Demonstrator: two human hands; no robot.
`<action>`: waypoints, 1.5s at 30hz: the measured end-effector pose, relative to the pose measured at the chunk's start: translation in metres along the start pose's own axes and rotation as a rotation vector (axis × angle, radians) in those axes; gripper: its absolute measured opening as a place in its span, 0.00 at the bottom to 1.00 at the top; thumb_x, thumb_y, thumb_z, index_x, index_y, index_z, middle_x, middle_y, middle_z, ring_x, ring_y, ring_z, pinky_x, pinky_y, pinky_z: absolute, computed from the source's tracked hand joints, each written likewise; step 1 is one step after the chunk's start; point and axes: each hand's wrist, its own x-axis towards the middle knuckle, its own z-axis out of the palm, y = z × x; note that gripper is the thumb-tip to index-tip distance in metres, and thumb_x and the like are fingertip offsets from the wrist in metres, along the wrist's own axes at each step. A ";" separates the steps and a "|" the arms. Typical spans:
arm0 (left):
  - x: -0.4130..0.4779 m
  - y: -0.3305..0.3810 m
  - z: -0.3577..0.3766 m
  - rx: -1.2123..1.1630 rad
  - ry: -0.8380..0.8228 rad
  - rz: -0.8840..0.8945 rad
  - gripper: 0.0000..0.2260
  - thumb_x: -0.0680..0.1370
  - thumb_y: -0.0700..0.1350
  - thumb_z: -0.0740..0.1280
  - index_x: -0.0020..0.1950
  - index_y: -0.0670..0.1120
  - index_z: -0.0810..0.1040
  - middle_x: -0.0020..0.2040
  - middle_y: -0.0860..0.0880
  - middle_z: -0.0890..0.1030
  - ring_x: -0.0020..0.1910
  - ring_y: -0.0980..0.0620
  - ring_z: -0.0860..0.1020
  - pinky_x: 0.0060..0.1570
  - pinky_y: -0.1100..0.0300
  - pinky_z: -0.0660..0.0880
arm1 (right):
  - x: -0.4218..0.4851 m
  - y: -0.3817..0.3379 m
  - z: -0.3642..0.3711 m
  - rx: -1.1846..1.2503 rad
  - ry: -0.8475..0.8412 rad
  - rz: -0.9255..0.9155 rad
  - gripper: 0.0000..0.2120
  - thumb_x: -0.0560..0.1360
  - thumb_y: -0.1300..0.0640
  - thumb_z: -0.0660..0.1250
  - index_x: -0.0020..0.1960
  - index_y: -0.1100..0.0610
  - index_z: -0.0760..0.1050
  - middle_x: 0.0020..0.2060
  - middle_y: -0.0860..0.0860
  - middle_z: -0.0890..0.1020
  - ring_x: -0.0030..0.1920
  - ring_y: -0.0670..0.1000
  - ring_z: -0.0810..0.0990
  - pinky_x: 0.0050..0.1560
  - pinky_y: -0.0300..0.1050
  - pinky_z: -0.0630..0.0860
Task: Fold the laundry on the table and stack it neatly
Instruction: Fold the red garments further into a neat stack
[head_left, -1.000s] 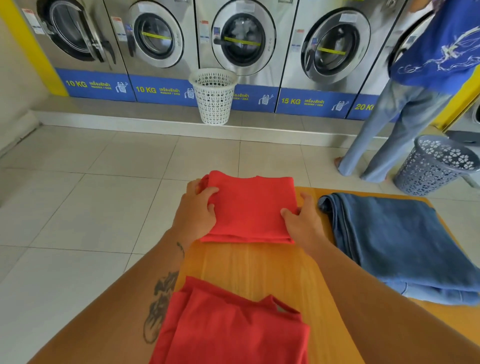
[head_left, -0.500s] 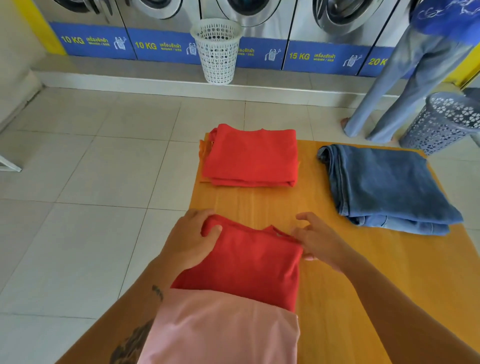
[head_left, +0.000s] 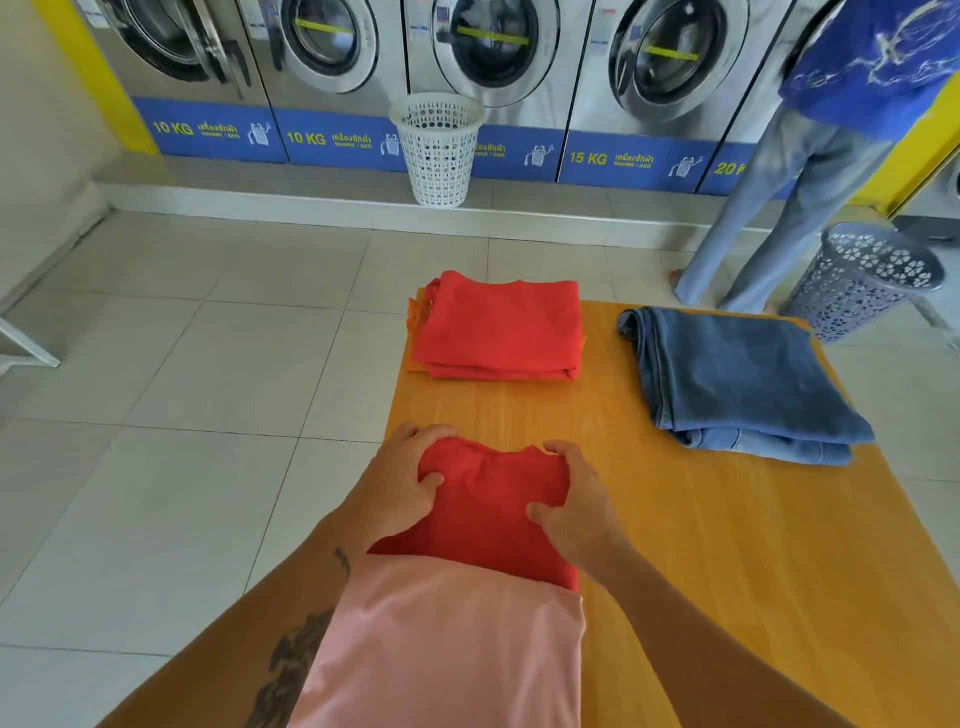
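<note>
White basket (head_left: 439, 148) before washing machines (head_left: 488, 57); grey basket (head_left: 865, 280) beside standing person (head_left: 810, 156).

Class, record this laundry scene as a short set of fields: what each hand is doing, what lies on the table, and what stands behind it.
left hand: grip on near red garment
right hand: grip on same garment
far pile: folded red stack
right side: folded jeans
surface: wooden table
behind: white basket, grey basket

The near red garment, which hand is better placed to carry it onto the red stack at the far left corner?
Left, marginally. Both hands grip the near red garment, but the left hand is on the same side as the red stack; the right hand would reach across.
</note>
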 end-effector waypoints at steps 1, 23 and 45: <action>0.001 0.001 0.000 -0.018 0.025 0.010 0.23 0.78 0.41 0.67 0.68 0.62 0.70 0.62 0.54 0.70 0.60 0.52 0.73 0.66 0.55 0.71 | 0.000 -0.002 -0.002 0.004 0.007 -0.029 0.34 0.68 0.65 0.73 0.67 0.41 0.66 0.61 0.50 0.73 0.57 0.49 0.75 0.55 0.42 0.75; 0.239 0.068 -0.111 0.018 0.289 0.150 0.24 0.76 0.41 0.69 0.72 0.55 0.72 0.61 0.47 0.73 0.58 0.51 0.72 0.61 0.61 0.63 | 0.234 -0.116 -0.105 0.170 0.164 -0.186 0.37 0.69 0.63 0.73 0.72 0.48 0.61 0.52 0.50 0.79 0.48 0.53 0.81 0.49 0.53 0.80; 0.161 0.002 -0.053 0.139 0.406 0.028 0.22 0.81 0.45 0.60 0.75 0.51 0.66 0.70 0.50 0.69 0.67 0.50 0.71 0.66 0.56 0.70 | 0.184 -0.044 -0.080 0.001 0.263 -0.042 0.30 0.77 0.54 0.67 0.75 0.50 0.57 0.67 0.55 0.72 0.54 0.50 0.77 0.47 0.48 0.78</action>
